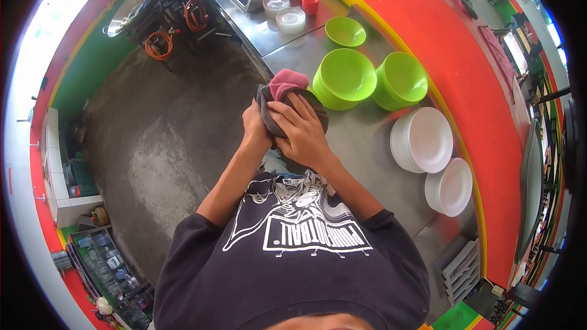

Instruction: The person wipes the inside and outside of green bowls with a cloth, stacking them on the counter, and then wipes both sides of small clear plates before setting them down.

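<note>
— Whereabouts of the dark dish (314, 109)?
— Held up just left of the green bowl stack (344, 79), level with its near edge, off the steel counter (367, 146)
— Grip?
— Right hand (302, 134) laid over the top, fingers (287, 113) spread apart and pressed onto the dish. Left hand (254, 123) curled round the other side through a pink and grey cloth (282, 82); fingertips buried in the folds, so cannot tell how tightly closed
— Step in hand?
— Wiping, by the look: cloth bunched against the rim, dish clamped between both palms
— Needed for the next move?
— Probably turning the dish inside the cloth without slackening the right hand; after that, finding a free spot near the green stack, short of the white plates (428, 140) to its right
</note>
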`<state>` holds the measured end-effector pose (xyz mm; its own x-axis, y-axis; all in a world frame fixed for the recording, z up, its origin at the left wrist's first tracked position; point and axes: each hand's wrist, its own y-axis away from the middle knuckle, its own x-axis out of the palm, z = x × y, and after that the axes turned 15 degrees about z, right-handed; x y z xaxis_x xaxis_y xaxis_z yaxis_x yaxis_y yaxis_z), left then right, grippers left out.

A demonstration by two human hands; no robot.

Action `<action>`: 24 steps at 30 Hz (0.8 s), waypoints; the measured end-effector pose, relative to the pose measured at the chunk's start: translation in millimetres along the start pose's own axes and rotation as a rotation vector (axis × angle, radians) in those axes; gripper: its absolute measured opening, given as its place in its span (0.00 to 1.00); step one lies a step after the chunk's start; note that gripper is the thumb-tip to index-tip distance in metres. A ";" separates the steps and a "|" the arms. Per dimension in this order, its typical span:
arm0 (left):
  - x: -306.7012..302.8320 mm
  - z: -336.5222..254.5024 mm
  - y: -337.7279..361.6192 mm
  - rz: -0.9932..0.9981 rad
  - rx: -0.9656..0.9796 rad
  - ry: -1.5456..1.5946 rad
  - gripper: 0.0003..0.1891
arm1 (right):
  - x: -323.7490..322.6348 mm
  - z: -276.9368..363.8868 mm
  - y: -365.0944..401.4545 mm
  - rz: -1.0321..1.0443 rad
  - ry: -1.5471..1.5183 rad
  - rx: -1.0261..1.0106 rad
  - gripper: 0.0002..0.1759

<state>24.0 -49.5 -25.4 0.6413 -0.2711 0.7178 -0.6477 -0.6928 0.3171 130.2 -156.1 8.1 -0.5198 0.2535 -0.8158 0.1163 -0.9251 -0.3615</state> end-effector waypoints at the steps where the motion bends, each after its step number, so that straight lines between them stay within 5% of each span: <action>1: -3.6 1.1 -5.4 -0.021 -0.010 0.042 0.23 | 2.3 -2.2 0.7 -0.001 -0.002 -0.014 0.30; 8: -9.6 8.7 -10.5 -0.235 -0.142 0.235 0.24 | 17.1 -33.8 24.4 -0.248 -0.223 0.092 0.32; 16: 6.3 -2.6 -5.7 -0.067 -0.212 0.128 0.26 | 3.5 -69.0 36.2 -0.430 -0.566 0.371 0.25; 20: 42.4 -20.8 2.0 0.033 -0.207 -0.029 0.22 | -40.8 -71.0 28.1 -0.362 -0.926 0.355 0.25; 24: 59.6 -30.0 0.9 0.276 -0.294 -0.519 0.23 | -66.6 -73.1 24.2 -0.157 -0.792 0.242 0.21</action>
<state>49.4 -46.2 36.2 0.5032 -0.7507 0.4281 -0.8549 -0.3603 0.3732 229.5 -174.6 20.6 -0.9653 0.1948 -0.1741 -0.1447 -0.9535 -0.2644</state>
